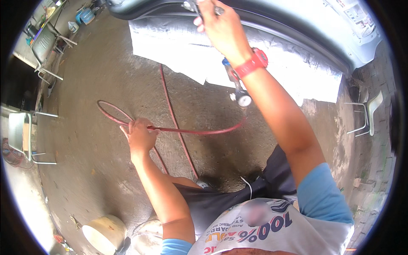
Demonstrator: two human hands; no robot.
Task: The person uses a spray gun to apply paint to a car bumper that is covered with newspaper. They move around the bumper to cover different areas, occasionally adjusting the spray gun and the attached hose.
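My right hand [223,32] is raised at the top of the head view, closed around a spray gun [196,6] that is partly cut off by the frame's edge. Below my wrist, a fitting with a round pressure gauge [244,100] hangs by the red watch [251,63]. From the gauge a red air hose [204,132] curves down and left. My left hand [142,135] is closed on this hose, out to the left over the floor. Beyond that hand the hose makes a loop. Before my right hand is a pale grey vehicle panel [289,19] with a dark edge.
Silvery-white masking sheet [170,51] hangs under the panel. More hose runs across the concrete floor [89,140] toward my legs. Chairs stand at the left [20,131], far left [44,46] and right [370,111]. A pale bucket [103,233] is at the lower left.
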